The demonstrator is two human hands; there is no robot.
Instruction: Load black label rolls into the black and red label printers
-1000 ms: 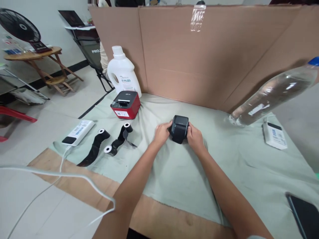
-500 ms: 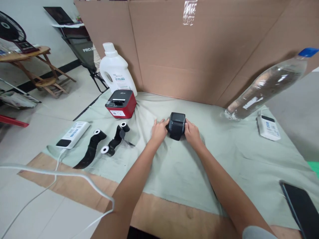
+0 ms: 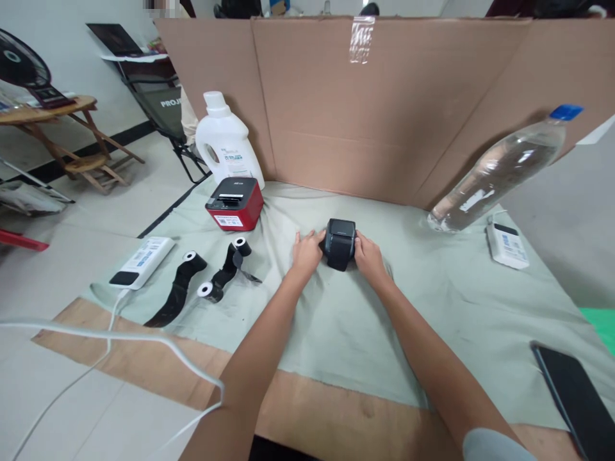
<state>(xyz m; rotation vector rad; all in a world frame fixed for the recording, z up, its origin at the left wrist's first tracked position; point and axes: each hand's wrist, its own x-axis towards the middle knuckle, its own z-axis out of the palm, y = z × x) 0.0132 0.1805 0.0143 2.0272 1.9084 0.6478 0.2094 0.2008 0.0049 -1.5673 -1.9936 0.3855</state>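
A small black portable printer (image 3: 339, 244) rests on the cloth in the middle, with a black strip hanging down its front. My left hand (image 3: 308, 251) presses its fingertips to the printer's left side, other fingers bent. On the opposite side, my right hand (image 3: 369, 256) closes its thumb and fingers on the edge; part of its grip is hidden. Left of my hands lie partly unrolled black paper rolls (image 3: 211, 292) with white cores, another long strip (image 3: 175, 294) beside them. A red and black receipt printer (image 3: 235, 203) stands behind these.
At the back stands a cardboard screen (image 3: 336, 115). A white jug (image 3: 230, 147) and a leaning clear bottle (image 3: 500, 173) flank the work area. White boxes (image 3: 143, 261) lie at both sides, a phone (image 3: 571, 390) at right. A white cable (image 3: 158, 342) crosses my left forearm.
The view has tilted up slightly, showing things beyond the cardboard's top edge. Both hands stay on the black printer with hardly any movement.
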